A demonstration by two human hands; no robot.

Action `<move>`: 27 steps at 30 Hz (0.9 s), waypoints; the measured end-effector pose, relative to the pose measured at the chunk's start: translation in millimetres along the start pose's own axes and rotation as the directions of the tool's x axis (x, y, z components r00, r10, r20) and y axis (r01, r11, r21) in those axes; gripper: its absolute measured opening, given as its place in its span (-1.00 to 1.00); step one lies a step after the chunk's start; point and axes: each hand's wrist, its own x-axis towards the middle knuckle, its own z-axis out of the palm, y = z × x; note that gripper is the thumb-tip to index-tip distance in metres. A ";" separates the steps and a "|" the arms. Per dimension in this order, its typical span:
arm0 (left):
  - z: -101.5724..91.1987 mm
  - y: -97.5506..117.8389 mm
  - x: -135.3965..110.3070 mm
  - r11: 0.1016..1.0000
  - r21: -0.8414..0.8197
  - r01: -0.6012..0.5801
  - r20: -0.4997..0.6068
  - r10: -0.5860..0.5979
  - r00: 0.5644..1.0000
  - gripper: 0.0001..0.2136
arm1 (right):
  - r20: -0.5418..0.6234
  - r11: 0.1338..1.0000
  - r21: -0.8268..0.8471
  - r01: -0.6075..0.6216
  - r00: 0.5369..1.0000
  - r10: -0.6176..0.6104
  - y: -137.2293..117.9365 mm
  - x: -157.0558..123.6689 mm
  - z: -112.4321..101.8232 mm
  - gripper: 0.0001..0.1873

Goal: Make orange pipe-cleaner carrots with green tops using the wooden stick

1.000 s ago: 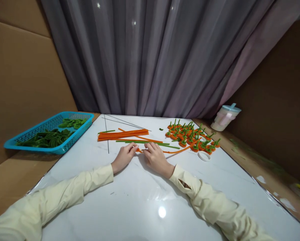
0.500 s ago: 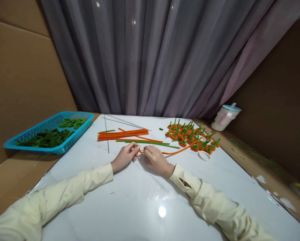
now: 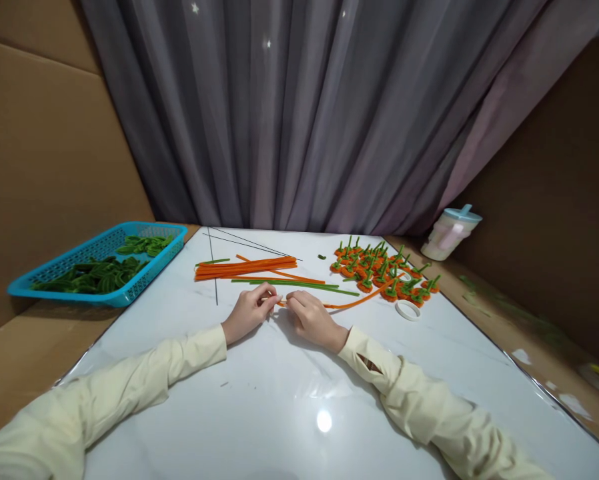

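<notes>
Curving from the right hand (image 3: 310, 317) is a slim orange strip (image 3: 355, 305).

Orange bundle (image 3: 246, 268): one; strips within too tightly packed to count.
Loose orange strips (image 3: 307, 278), at the bundle's front edge: at least one.
Held orange strip (image 3: 357, 303), right-front of the bundle: one.
Hands, in front of the bundle: two, left hand (image 3: 251, 310) and right hand (image 3: 312, 315).
Long green strips (image 3: 347, 292), just in front: two.
Short green strip (image 3: 222, 261), at its left end: one.
Orange-and-green pieces (image 3: 364, 285), to its right: over twenty, overlapping.
White rings (image 3: 408, 319), to its right: two.
Lidded cup (image 3: 446, 241), far right: one.
Blue basket (image 3: 22, 288), to its left: one.
Green heaps (image 3: 97, 275), in that basket: two.
</notes>
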 end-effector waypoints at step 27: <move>-2.8 -11.5 4.0 0.944 0.275 -0.183 0.141 0.149 0.979 -0.73 | -0.010 0.997 0.083 0.001 1.000 0.000 -0.5 -0.1 -1.1 -0.78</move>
